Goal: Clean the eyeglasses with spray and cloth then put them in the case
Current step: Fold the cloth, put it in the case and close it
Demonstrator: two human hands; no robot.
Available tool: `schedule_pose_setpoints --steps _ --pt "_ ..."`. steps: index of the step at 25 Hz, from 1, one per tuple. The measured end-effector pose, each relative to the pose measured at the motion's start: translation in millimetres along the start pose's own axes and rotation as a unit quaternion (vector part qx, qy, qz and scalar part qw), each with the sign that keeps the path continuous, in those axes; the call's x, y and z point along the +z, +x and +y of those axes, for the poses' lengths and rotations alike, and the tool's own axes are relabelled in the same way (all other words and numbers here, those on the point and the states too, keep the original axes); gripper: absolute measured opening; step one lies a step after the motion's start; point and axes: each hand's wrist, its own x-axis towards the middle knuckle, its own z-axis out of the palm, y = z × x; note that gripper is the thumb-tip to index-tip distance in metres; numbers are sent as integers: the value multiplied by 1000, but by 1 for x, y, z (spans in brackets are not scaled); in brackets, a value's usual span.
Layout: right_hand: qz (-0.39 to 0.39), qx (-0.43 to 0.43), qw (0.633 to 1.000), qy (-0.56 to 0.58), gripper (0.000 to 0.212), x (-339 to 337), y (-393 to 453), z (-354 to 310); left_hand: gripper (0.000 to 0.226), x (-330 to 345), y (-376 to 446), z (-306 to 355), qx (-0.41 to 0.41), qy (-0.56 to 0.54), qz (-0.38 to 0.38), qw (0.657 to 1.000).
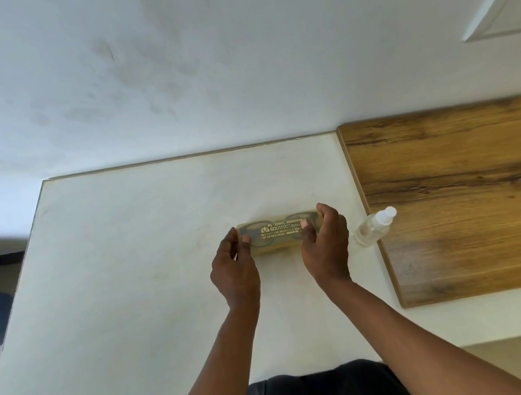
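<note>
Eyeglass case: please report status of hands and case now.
Left hand and right hand grip the case ends. Case closed, eyeglasses visible inside. Spray bottle stands right, apart; nothing blocks.

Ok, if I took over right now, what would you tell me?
Left hand and right hand each grip one end of the translucent case, which lies closed on the white table. Dark eyeglasses show through its lid. The spray bottle lies to the right, by the wooden board. No cloth is visible. Whether cleaning is done, I cannot tell.
</note>
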Motion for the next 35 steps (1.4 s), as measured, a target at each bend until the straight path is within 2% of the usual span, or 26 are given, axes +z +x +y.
schedule_pose_setpoints --steps 11,14,18,21,24,26,29,31,35 --pt "-4 1 1000 14 37 -6 1 5 38 0 -4 1 -10 -1 10 1000" --pt "5 -46 999 1 35 -12 -6 6 36 -1 -9 3 -8 -8 40 999" --pt "7 -124 992 -21 30 -23 -27 10 24 5 -30 10 90 15 69 993" --pt "-4 -88 996 1 15 -38 -40 18 8 18 -54 11 153 32 5 988" --pt "0 -2 1000 26 12 -51 -45 31 7 36 -74 6 164 50 -100 980" --pt "41 54 996 50 12 -60 -44 38 8 50 -82 4 161 60 -147 974" --pt "119 111 985 51 22 -74 -36 45 17 68 -89 11 152 56 -192 968" --pt "125 89 987 49 27 -81 -27 49 26 78 -91 19 143 47 -220 964" --pt "76 -4 996 53 37 -87 -16 54 36 90 -89 28 128 48 -259 956"
